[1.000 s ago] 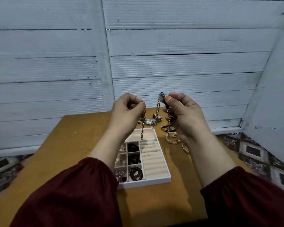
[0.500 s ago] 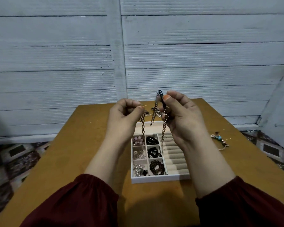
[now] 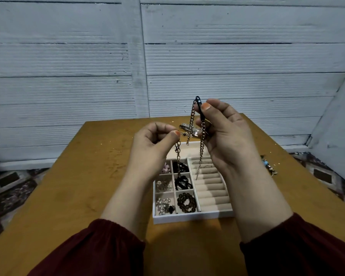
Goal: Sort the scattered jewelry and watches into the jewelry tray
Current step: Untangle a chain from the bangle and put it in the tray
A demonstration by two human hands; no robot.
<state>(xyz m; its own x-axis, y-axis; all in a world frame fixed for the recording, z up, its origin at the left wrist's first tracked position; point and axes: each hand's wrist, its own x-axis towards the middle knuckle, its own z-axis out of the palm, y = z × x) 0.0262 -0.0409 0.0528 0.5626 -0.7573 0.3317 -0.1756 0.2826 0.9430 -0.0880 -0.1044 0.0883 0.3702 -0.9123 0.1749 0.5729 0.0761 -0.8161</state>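
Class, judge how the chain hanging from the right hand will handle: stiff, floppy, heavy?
Probably floppy: the chain hangs limp from the right hand. Likely light: a fingertip pinch holds it. Loose ends may snag in the tray.

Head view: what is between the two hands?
A gold chain hangs in the gap between left hand and right hand, seen in the head view; a metal watch lies on the table behind.

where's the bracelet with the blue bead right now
In the head view, the blue-bead bracelet lies on the table near its right edge, right of the right hand and the jewelry tray.
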